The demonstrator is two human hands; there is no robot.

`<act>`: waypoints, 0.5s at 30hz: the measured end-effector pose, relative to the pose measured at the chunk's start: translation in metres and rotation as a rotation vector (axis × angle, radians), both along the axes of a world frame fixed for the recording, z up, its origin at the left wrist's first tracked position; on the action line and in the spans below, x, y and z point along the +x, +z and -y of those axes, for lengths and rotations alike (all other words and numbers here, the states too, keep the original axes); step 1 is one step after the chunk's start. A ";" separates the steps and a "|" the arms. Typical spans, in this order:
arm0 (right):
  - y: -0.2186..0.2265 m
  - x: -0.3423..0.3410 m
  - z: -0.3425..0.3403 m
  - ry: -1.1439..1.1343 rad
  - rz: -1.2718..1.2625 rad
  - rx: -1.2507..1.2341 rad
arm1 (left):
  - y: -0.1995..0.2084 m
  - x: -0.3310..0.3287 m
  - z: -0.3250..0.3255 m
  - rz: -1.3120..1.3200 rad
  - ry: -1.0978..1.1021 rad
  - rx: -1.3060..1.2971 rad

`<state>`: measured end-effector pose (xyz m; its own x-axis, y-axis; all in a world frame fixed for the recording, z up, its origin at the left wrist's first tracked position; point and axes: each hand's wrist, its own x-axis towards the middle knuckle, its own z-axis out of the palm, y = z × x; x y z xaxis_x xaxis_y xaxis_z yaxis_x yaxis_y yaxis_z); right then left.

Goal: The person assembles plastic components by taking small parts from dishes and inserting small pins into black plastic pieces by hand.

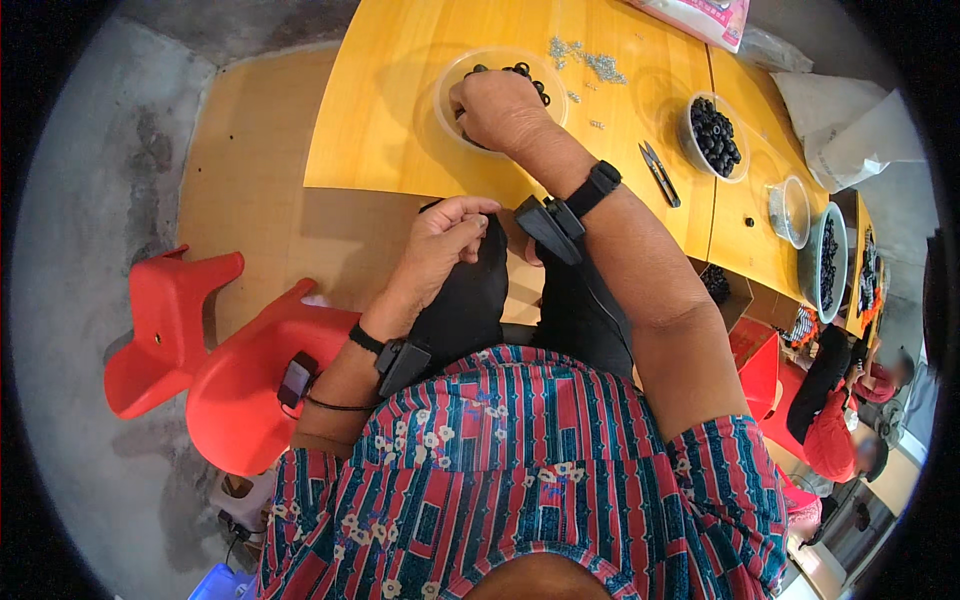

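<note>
I see my right hand (497, 108) curled, fingers dipped in the clear bowl (452, 85) of black beads on the yellow table (390, 110), left hand (447, 232) pinched shut over my lap; scissors (659, 173), three more bead bowls alongside.

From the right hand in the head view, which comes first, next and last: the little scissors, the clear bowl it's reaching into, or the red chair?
1. Clear bowl: the right hand is inside it, on the yellow table.
2. Little scissors: on the table, to the hand's right.
3. Red chair: farthest, on the floor at the person's left.
</note>
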<state>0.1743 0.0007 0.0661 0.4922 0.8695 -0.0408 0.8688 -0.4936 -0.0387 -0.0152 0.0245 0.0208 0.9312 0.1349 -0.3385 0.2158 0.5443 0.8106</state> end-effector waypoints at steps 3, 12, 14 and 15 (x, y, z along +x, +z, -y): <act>-0.002 0.002 0.002 0.056 0.017 0.035 | 0.003 -0.001 -0.001 -0.006 -0.005 -0.002; 0.022 -0.022 0.071 0.044 -0.774 0.823 | 0.012 0.006 -0.010 0.098 0.127 -0.068; 0.022 -0.031 0.080 0.075 -0.765 0.850 | 0.017 0.012 -0.012 0.116 0.177 -0.150; 0.022 -0.035 0.084 0.068 -0.768 0.846 | 0.018 0.015 -0.012 0.110 0.175 -0.156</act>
